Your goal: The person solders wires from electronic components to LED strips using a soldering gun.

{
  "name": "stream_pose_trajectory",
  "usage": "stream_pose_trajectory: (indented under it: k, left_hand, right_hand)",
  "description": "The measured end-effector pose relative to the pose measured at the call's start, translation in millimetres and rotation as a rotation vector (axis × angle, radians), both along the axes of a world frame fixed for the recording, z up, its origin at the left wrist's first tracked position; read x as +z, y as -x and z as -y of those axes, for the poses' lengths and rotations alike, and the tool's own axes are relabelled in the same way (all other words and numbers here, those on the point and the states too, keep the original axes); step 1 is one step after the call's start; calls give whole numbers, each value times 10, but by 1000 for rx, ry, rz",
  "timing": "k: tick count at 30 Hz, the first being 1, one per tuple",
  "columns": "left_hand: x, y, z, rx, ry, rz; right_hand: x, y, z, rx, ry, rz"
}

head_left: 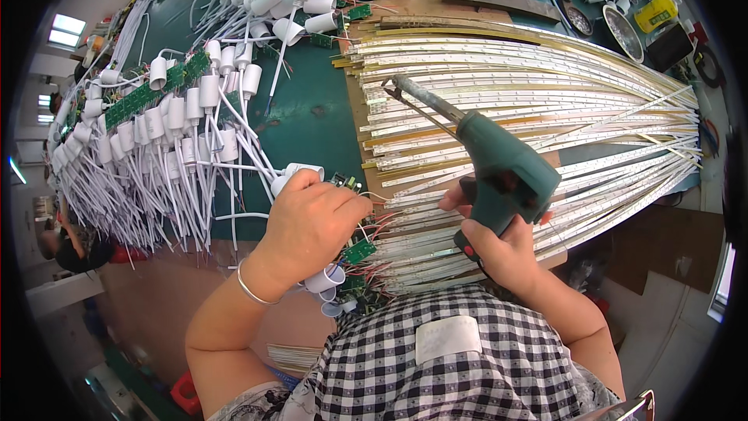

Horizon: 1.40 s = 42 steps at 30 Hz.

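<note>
The soldering gun (510, 168) is dark green, and its front tube (428, 97) has a worn grey colour. The strips (467, 62) are silvery white, with some yellowish edges. White are the sockets (209, 92) at left, and also their cables (167, 191). The circuit boards (360, 251) are green. The table (304, 121) is deep green. The near cloth (499, 366) has black-and-white checks, with one cream patch (449, 339).

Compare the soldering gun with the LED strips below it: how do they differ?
Colour: the soldering gun has a dark green body, while the LED strips look mostly white.
Shape: the soldering gun is bulky; the LED strips are long and thin.
Pose: the right hand holds the soldering gun, while the LED strips lie roughly side by side.
</note>
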<state>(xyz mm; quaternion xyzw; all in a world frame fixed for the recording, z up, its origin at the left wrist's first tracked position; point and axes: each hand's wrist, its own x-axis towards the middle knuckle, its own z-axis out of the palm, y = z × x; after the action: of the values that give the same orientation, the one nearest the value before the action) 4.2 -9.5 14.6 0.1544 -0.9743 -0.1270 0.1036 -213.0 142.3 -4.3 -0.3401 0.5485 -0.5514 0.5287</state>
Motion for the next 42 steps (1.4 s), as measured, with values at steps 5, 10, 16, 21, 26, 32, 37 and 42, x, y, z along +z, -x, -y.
stream_pose_trajectory:
  k: [5,10,16,21,26,32,37,42]
  left_hand:
    - [47,-49,-129,23,-96,105]
    - [-26,66,-185,110,45,-23]
    - [-94,79,-216,119,145,-44]
    - [-90,117,-185,103,136,-48]
    - [-89,119,-195,84,148,6]
    - [-83,141,-183,117,120,22]
    - [-83,135,-176,96,104,35]
    - [-94,156,-176,100,94,5]
  right_hand:
    - [-9,-21,-145,21,-50,37]
    - [-50,-22,-161,-13,-62,89]
    - [-74,-36,-179,-29,-77,120]
    - [-54,-39,-165,-31,-111,117]
    - [-64,-38,-179,-7,-84,77]
    - [-67,-68,-191,-31,-69,89]
    - [-54,-63,-186,-16,-76,78]
    - [-89,-62,-188,-8,-24,45]
